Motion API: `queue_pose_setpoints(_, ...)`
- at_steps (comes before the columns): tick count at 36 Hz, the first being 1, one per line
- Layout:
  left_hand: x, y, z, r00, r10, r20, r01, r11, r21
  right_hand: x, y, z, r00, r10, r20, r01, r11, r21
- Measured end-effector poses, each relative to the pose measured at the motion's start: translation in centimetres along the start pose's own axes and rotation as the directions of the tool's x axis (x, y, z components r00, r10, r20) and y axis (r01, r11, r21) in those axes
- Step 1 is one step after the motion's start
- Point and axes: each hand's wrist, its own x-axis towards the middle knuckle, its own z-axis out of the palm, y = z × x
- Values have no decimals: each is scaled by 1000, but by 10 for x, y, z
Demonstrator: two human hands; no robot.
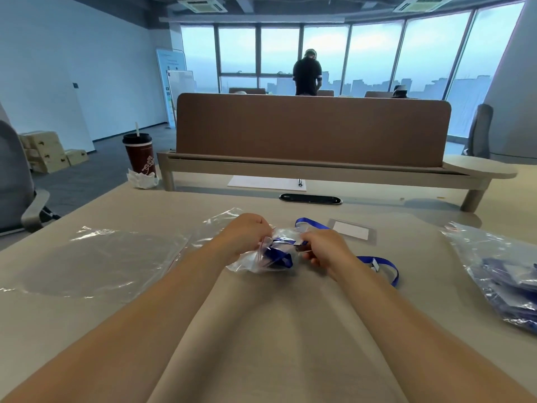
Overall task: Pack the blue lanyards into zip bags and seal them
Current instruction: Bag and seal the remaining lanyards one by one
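Note:
A small clear zip bag (247, 264) with a red seal strip sits at mid-table, part of a blue lanyard (279, 255) bunched inside it. My left hand (247, 234) pinches the bag's mouth. My right hand (324, 247) grips the lanyard near its clip, just right of the bag's mouth. The lanyard's strap trails out behind my right wrist in a loop (386, 267). A clear badge holder with a white card (351, 230) lies beyond my right hand.
Empty clear zip bags (96, 257) lie at the left. A bag holding blue lanyards (505, 283) lies at the right edge. A red cup (140, 154), a paper sheet with a pen (266, 183) and a brown desk divider (311, 129) stand further back. A person stands by the windows.

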Motion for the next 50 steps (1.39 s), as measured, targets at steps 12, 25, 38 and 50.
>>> queue_pose_setpoints(12, -7, -8, -6, 993, 102, 66, -116, 953, 280, -10, -6, 2, 999, 35, 32, -42, 972, 231)
queue_pose_setpoints(25, -58, -18, -19, 986, 68, 155, -157, 712, 685, -33, -6, 4, 998, 59, 0, -56, 959, 277)
queue_pose_setpoints(38, -68, -3, -41, 988, 97, -117, -62, 959, 276, -51, -18, 3, 995, -71, -68, 71, 997, -2)
queue_pose_setpoints(50, -61, 20, -54, 965, 126, -231, -89, 982, 167, -57, -45, -11, 959, -271, -86, 270, 963, -24)
